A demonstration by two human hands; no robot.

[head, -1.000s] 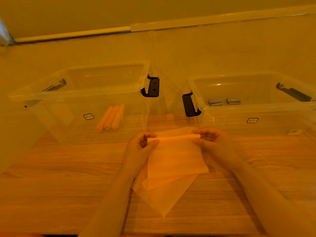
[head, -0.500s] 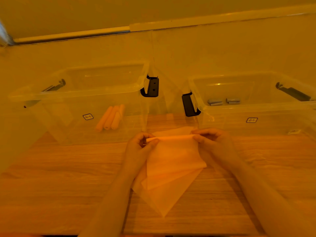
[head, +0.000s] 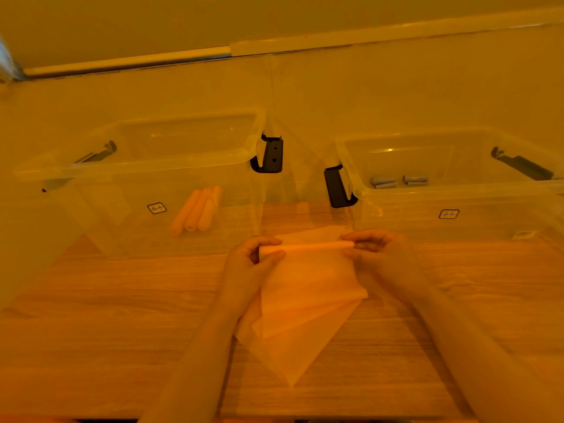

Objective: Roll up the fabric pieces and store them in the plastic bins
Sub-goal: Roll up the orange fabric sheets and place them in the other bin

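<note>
Left hand (head: 247, 264): fingers curled, thumb and fingertips pinching the left end of a narrow rolled edge of the orange fabric piece (head: 308, 288)

Right hand (head: 377, 254): fingers curled likewise, pinching the right end of the same rolled edge; the two hands apart, one at each end of the roll

Orange fabric piece: far edge turned into a thin roll between the hands, the rest spread flat toward the person on the wooden table (head: 91, 346), lying over further loose sheets (head: 287, 358) of the same colour. Judged thin, very light, limp, easily creased; likely to unroll or skew if one end is let go. Best held at both ends of the roll, with even pressure

Left bin (head: 146, 172): clear plastic, open, just beyond the left hand; holds three orange rolls (head: 195, 210) side by side

Right bin (head: 457, 190): clear plastic, open; holds grey rolls (head: 398, 181) near its back

Black latches (head: 270, 155): on the bins' facing ends
</note>
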